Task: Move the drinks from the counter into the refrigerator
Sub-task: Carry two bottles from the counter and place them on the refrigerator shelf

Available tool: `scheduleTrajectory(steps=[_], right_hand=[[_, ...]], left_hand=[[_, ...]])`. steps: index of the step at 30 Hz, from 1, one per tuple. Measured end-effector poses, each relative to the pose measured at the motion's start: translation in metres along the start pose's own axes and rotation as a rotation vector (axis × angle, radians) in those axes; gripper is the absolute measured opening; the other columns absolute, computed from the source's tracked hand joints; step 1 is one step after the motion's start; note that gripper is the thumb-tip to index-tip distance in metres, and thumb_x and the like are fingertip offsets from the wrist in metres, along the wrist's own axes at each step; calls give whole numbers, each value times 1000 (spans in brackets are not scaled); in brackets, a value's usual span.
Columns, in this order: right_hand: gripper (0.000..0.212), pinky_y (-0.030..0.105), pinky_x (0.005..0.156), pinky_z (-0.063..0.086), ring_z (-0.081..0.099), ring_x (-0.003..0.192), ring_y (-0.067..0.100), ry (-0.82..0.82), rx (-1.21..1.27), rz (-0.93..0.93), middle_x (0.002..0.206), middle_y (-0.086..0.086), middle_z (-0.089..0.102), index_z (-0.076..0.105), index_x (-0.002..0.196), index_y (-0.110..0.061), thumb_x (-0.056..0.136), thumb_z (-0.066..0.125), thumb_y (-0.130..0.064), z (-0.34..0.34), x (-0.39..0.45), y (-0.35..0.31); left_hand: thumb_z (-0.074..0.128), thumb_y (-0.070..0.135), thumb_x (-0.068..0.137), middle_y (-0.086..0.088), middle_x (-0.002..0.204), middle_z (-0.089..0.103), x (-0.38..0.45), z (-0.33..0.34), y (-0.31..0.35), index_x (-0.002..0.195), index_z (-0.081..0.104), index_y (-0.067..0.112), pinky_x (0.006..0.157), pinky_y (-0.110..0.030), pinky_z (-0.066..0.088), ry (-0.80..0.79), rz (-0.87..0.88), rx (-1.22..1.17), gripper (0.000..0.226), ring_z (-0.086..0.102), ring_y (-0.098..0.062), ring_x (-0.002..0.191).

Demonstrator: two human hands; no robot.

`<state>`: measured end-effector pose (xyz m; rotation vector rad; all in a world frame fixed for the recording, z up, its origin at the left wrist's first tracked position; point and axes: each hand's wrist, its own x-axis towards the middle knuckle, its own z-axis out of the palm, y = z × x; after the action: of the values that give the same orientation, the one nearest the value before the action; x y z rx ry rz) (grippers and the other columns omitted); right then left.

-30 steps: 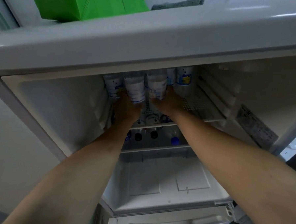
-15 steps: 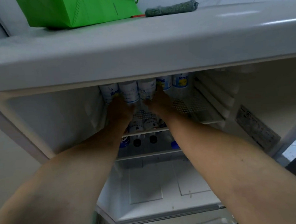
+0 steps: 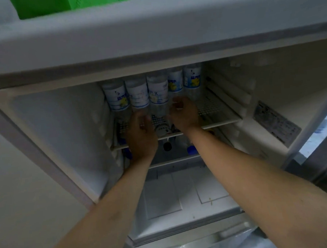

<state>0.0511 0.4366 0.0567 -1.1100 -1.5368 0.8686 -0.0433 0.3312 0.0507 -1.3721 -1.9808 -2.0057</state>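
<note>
Both hands have drawn back from the bottles since the earlier frames, when they were pressed against the second and third ones. Now the left hand (image 3: 141, 134) hovers just below the second bottle (image 3: 138, 95), fingers loosely curled, grasping nothing that I can make out. The right hand (image 3: 184, 114) sits just under the fourth bottle (image 3: 174, 83); whether its fingertips touch plastic is too blurred to tell. Five labelled bottles stand in a row on the wire shelf (image 3: 217, 109) directly beyond the fingers. Full, they should feel fairly heavy, with thin, smooth walls that give under pressure; grip around the labelled middle.
</note>
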Motion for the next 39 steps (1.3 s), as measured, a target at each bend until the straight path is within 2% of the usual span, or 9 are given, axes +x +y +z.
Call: scheduleTrajectory(steps=[7,11,15,18,22,28,32,36,39], right_hand=[[21,13,66,48,62,77,-7,68,136,25,80,-23,67,64,83,-35,86,65,-14,-45,-64,2],[6,17,68,52,63,79,-3,95,181,81,87,-14,68,67,94,-29,89,67,-25,-94,-113,16],[7,30,73,59,67,84,10,164,186,206,91,-9,70,68,92,-34,91,68,-26,-163,-178,41],[13,31,61,55,64,71,20,358,226,270,79,2,69,68,86,-27,91,68,-15,-222,-234,58],[10,40,72,55,63,71,19,591,133,372,78,3,68,69,88,-23,91,68,-14,-305,-335,81],[6,31,58,56,67,63,12,885,35,655,79,6,70,68,88,-22,92,67,-18,-387,-507,104],[7,32,61,55,66,62,12,1008,35,862,82,5,69,68,97,-15,92,66,-19,-412,-601,120],[16,30,58,52,65,69,18,1051,123,1075,88,5,68,65,104,-13,91,67,-23,-416,-671,140],[19,31,58,49,59,67,20,1053,188,1237,86,6,65,64,105,-11,90,67,-23,-406,-719,151]], left_hand=[[48,25,97,-10,91,68,-46,-6,5,99,60,25,70,-42,56,-59,3,-172,12,65,-31,80],[47,26,99,-1,85,66,-85,-1,24,98,60,27,72,-20,51,-131,180,-152,14,63,-8,77],[44,28,101,9,83,64,-156,13,45,99,61,26,69,-20,50,-361,233,-223,17,64,-10,75],[44,32,98,8,81,64,-221,24,59,94,62,23,68,-23,51,-516,180,-242,21,63,-14,75],[49,27,97,0,80,66,-305,24,68,89,66,15,68,-21,47,-677,142,-232,22,60,-13,72],[60,21,97,-2,75,67,-404,13,42,85,66,18,65,-20,44,-946,18,-100,13,62,-21,70],[62,28,95,7,74,68,-453,-1,0,77,61,29,65,-32,49,-1216,-50,82,18,65,-19,71],[61,44,86,-5,81,71,-481,-7,-44,83,66,19,73,-44,56,-1491,-215,323,25,67,-31,75],[66,33,91,-7,76,71,-494,-14,-67,80,67,15,59,-40,57,-1661,-380,478,21,63,-26,61]])
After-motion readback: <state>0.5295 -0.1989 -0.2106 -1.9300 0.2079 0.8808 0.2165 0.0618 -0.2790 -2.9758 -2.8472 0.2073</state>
